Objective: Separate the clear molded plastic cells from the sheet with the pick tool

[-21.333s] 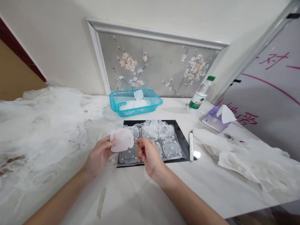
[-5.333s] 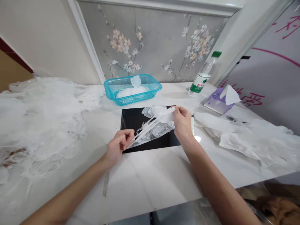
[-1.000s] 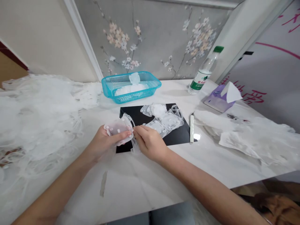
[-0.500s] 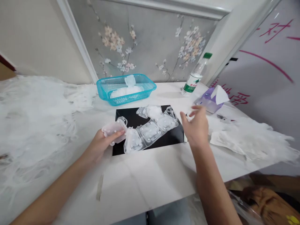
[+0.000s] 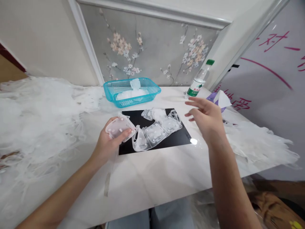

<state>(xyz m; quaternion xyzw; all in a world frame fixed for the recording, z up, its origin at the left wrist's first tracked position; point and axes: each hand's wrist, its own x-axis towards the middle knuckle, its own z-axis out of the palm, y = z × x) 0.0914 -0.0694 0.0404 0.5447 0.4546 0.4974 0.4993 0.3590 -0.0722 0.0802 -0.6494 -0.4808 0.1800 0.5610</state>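
Observation:
My left hand grips a translucent plastic piece with small round studs, thumb on its face. This piece is lifted over the left edge of a black mat. Its right edge meets a strip of similar clear plastic pieces lying on the mat; whether they are joined I cannot make out. Behind the strip sits a small pile of the pieces. My right hand hovers to the right of the mat with its fingers apart, holding nothing I can see.
A blue basket with white pieces stands behind the mat. To the right are a water bottle and a purple tissue pack. Heaps of thin white plastic lie left and right.
My left hand has raised its plastic piece and tilted it more toward me; the strip's near end has shifted. My right hand has moved to the right, its fingers spreading. The view has shifted slightly.

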